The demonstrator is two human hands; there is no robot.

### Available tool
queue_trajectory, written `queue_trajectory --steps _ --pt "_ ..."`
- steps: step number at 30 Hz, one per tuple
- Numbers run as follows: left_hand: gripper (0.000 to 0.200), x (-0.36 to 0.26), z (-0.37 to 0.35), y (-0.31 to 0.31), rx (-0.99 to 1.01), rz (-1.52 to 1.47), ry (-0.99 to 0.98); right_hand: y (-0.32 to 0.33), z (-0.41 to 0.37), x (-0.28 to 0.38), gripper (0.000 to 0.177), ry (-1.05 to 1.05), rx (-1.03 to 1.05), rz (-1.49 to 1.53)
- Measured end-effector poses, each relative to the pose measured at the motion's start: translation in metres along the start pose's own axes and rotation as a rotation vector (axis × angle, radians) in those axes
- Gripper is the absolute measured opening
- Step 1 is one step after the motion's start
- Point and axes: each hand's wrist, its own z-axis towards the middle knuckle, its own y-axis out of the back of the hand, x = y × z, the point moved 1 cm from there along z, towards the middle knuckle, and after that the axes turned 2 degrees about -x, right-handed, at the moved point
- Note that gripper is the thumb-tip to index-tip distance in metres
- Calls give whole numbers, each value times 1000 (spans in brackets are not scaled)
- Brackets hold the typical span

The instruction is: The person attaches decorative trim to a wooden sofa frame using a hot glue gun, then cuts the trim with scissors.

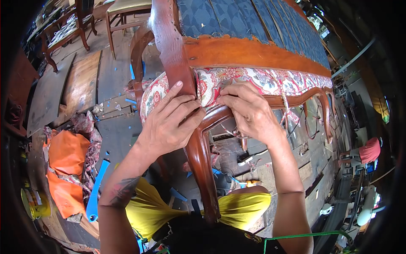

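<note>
A wooden settee with a glossy brown leg [203, 169] and a floral seat cover [258, 80] stands before me. My left hand [175, 120] is at the seat's corner, one finger laid along the wooden arm post [175, 51]. Its other fingers are bent together at the edge of the floral fabric, beside the post. Just to the right, my right hand [251, 110] pinches the same fabric edge above the wooden seat rail [220, 114]. The exact grip of both hands is partly hidden. A braided trim cord [283, 97] hangs loose down the seat's front.
Blue patterned fabric [228, 19] covers the settee's back. Orange material [67, 169] and floral scraps lie on the plank floor at left, near a blue strip [98, 190] and a yellow bucket [36, 203]. Other chairs [67, 31] stand behind. A person in red [370, 150] is far right.
</note>
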Motion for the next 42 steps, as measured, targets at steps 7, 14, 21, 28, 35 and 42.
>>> queue_trajectory --steps 7,14,21,28,35,42 --pt "31 -2 -2 0 -20 -2 19 8 8 0 35 -7 124 -85" --pt "31 -1 -4 -2 -32 -4 18 2 0 -3 41 68 83 -131" --pt "30 -1 -6 -3 -49 -8 20 5 -2 13 43 154 120 -313" --pt "29 -1 -7 -3 -46 0 16 0 -15 26 50 143 152 -449" --pt "30 -2 -10 -3 -39 23 11 -8 -17 36 50 65 149 -497" --pt "32 -3 -12 -3 -42 39 14 -16 -17 36 48 73 66 -527"
